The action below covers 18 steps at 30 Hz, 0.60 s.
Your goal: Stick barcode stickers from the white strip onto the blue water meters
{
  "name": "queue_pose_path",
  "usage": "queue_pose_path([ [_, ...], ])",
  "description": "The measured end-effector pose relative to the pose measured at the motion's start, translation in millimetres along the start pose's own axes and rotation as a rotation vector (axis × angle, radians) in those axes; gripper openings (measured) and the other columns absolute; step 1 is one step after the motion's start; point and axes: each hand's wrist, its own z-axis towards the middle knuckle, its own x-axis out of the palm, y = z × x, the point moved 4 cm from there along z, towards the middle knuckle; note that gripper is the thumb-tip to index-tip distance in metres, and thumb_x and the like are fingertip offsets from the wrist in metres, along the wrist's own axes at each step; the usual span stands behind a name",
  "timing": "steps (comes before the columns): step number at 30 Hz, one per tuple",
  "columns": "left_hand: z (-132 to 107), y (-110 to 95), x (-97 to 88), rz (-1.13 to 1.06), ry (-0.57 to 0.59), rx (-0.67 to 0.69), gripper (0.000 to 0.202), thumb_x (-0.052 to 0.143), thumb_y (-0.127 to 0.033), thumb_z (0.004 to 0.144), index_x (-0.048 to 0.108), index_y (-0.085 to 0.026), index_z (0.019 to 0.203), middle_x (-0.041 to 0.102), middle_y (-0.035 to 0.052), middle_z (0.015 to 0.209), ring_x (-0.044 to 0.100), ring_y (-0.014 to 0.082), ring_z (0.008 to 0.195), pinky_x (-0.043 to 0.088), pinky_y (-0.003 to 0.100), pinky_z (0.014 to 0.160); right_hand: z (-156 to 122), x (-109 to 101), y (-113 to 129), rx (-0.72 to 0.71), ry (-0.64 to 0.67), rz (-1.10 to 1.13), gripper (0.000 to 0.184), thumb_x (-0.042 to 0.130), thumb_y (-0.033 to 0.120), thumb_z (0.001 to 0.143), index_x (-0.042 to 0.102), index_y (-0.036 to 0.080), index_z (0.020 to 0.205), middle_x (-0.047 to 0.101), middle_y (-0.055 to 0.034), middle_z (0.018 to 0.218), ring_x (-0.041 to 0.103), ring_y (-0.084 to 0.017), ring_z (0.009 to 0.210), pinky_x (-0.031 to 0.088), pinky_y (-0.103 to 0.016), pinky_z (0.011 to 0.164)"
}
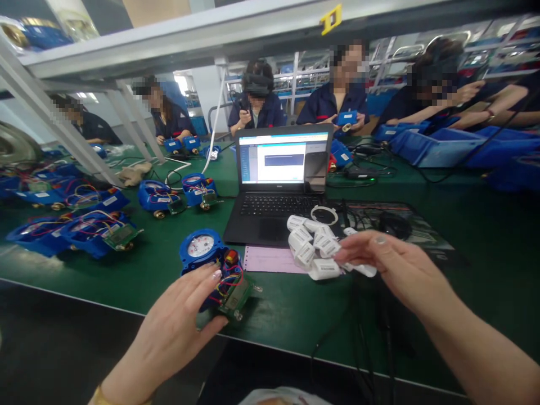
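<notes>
Two hands apart at a green bench, grips unclear, co-workers opposite, shelf overhead

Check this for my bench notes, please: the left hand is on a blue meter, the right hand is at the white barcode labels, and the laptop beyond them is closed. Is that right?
Not quite: the laptop is open, its screen lit, as the head view shows. The left hand is on a blue meter, and the right hand is at the white barcode labels.
</notes>
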Motion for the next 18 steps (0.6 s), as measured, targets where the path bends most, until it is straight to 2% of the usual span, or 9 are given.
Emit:
queue_pose_path([
  [3, 6, -4, -3.6, 0.066, 0.011, 0.108, 0.042, 0.058, -0.019, 0.088, 0.043, -0.018, 0.128, 0.048, 0.0156, 0.129, 0.051, 0.0259, 0.116, 0.049, 0.039, 0.092, 9, -45, 1, -0.123, -0.343, -0.123, 0.055, 0.059, 0.068, 0.077, 0.067, 0.013, 0.085, 0.068, -0.0108, 0.077, 0.065, -0.023, 0.072, 0.051, -0.031, 0.066],
  [5, 10, -6, -5.6, 0.145, 0.051, 0.162, 0.037, 0.054, -0.018, 0.09, 0.047, -0.025, 0.126, 0.049, 0.0146, 0.128, 0.054, 0.0266, 0.112, 0.053, 0.04, 0.086, 13, -69, -5, -0.182, -0.54, -0.187, 0.043, 0.058, 0.055, 0.082, 0.066, 0.012, 0.081, 0.066, -0.0091, 0.072, 0.064, -0.02, 0.065, 0.049, -0.028, 0.062],
  [6, 11, -7, -6.8, 0.191, 0.056, 0.176, 0.034, 0.051, -0.019, 0.091, 0.05, -0.024, 0.125, 0.05, 0.0146, 0.126, 0.056, 0.0267, 0.109, 0.054, 0.04, 0.084, 15, -79, -10, -0.191, -0.614, -0.191, 0.036, 0.057, 0.047, 0.085, 0.066, 0.012, 0.079, 0.066, -0.0083, 0.069, 0.064, -0.018, 0.063, 0.048, -0.026, 0.061],
  [9, 12, -7, -9.2, 0.274, 0.027, 0.196, 0.03, 0.052, -0.022, 0.092, 0.056, -0.015, 0.121, 0.056, 0.0143, 0.119, 0.059, 0.0251, 0.103, 0.054, 0.036, 0.084, 20, -101, -31, -0.107, -0.781, -0.102, 0.02, 0.051, 0.023, 0.084, 0.064, 0.011, 0.074, 0.063, -0.0059, 0.062, 0.061, -0.013, 0.056, 0.044, -0.02, 0.054],
  [11, 10, -6, -8.8, 0.24, -0.006, 0.179, 0.031, 0.055, -0.029, 0.091, 0.058, -0.014, 0.118, 0.059, 0.0119, 0.118, 0.06, 0.0229, 0.1, 0.053, 0.032, 0.085, 22, -110, -43, -0.025, -0.867, 0.014, 0.018, 0.049, 0.013, 0.08, 0.062, 0.011, 0.069, 0.061, -0.0048, 0.057, 0.059, -0.011, 0.051, 0.04, -0.017, 0.049],
  [13, 8, -1, -7.1, 0.12, -0.027, 0.084, 0.031, 0.054, -0.035, 0.092, 0.06, -0.017, 0.116, 0.061, 0.0081, 0.114, 0.062, 0.0195, 0.098, 0.052, 0.028, 0.087, 24, -116, -48, 0.0, -0.932, 0.116, 0.018, 0.047, 0.007, 0.075, 0.061, 0.01, 0.065, 0.058, -0.0041, 0.053, 0.056, -0.011, 0.046, 0.037, -0.015, 0.043],
  [18, 9, 16, -5.0, -0.202, -0.13, -0.406, 0.022, 0.053, -0.03, 0.091, 0.072, -0.02, 0.09, 0.068, 0.0014, 0.091, 0.065, 0.0136, 0.083, 0.051, 0.017, 0.079, 25, -121, -46, -0.021, -0.982, 0.218, 0.022, 0.043, 0.003, 0.073, 0.059, 0.01, 0.06, 0.055, -0.0041, 0.049, 0.053, -0.011, 0.041, 0.035, -0.016, 0.039],
])
